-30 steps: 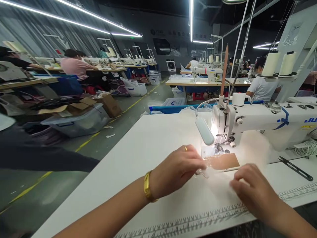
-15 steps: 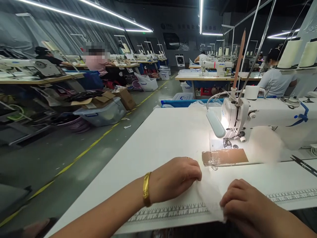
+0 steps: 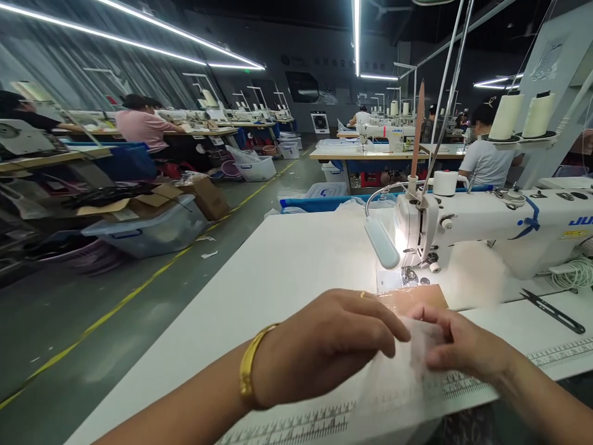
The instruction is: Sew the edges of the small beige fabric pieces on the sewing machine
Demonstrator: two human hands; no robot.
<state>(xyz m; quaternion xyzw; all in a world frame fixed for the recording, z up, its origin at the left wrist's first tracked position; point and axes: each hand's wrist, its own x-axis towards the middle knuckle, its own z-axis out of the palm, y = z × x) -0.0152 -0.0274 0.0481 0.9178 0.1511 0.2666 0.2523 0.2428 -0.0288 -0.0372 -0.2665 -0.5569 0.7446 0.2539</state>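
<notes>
A sheer white piece of fabric (image 3: 393, 386) hangs over the front of the white table and its printed ruler. My right hand (image 3: 472, 346) pinches its upper part between thumb and fingers. My left hand (image 3: 328, 346), wearing a gold bracelet (image 3: 252, 368), is bent over the fabric's left side with its fingertips at the cloth; the thumb is hidden. Just beyond both hands lies a tan, tape-covered strip (image 3: 417, 298), partly covered by them. Behind that strip stands the white sewing machine (image 3: 467, 216), its lamp lighting the needle area.
Black thread snips (image 3: 553, 311) lie on the right of the white tabletop (image 3: 278, 278). Thread cones (image 3: 507, 117) stand at upper right. Left of the table runs an aisle with a yellow floor line (image 3: 125, 303), plastic bins and cartons. Other people sit at machines farther off.
My right hand has risen from the table's front edge toward my left hand, lifting the fabric. The left hand has shifted slightly right. The view has turned right.
</notes>
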